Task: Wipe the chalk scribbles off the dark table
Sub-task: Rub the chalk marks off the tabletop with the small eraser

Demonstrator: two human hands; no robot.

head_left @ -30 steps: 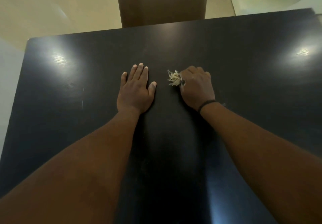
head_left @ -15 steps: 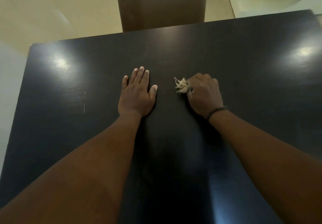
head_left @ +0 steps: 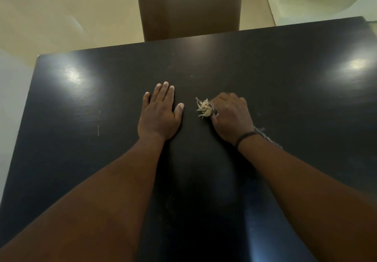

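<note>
Forearms: both reach forward from the near edge, over the dark table (head_left: 265,90).
Chalk scribble, right: a grey-white smear (head_left: 269,138) lies on the surface just beside the right wrist, partly hidden under the forearm.
Wristband: a thin dark band (head_left: 243,138) circles the right wrist.
Left hand: the left hand (head_left: 160,113) lies palm down on the tabletop, fingers straight and close together, thumb spread toward the right; it grasps nothing.
Right hand: the right hand (head_left: 230,115) is clenched, knuckles up, grasping a frayed pale wad (head_left: 203,108) pressed to the surface; only the tuft protruding from the thumb side shows, and its material cannot be determined.
Spacing: the wad sits between the two hands, near the left thumb but not touching it.
Chalk marks, left: two short thin white strokes (head_left: 98,128) stand well apart from the left hand, toward the left edge.
Specks: a few tiny white dots (head_left: 191,76) beyond the hands.
Surface: two bright light reflections, left and right.
Chair: a brown chair back (head_left: 188,6) stands against the far edge.
Floor: beige flooring (head_left: 67,13) beyond the table.
</note>
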